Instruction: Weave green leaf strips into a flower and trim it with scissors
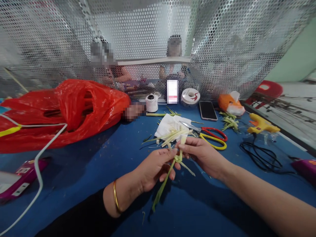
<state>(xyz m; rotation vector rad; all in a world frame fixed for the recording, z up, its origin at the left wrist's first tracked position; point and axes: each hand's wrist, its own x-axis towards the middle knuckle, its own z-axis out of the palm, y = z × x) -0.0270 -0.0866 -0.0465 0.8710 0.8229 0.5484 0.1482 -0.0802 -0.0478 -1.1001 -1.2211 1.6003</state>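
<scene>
The leaf strip sits between both hands, folded into a small knot where the fingertips meet; its long green tail hangs down toward the person, past the left palm, above the blue table. The left hand pinches the knot from below, thumb and fingers closed on it; a gold bangle rings its wrist. The right hand pinches the same knot from the other side, thumb and forefinger closed on the upper end; the two hands meet at the fingertips — both clamped on the strip.

Just beyond the hands lies a pile of cut strips on a white tissue; just beyond the right hand lie scissors with one red and one yellow handle. Farther out from the right hand sit a dark phone, green scraps, an orange tissue holder and a yellow glue gun; a coiled black cord lies to the outside of the right forearm. Beyond the pile stand a white spool and a tape roll. Well off from the left hand a red bag sprawls; nearer the person on that side a white cable runs past a pink device. A perforated screen closes the far edge — two other people sit behind it.
</scene>
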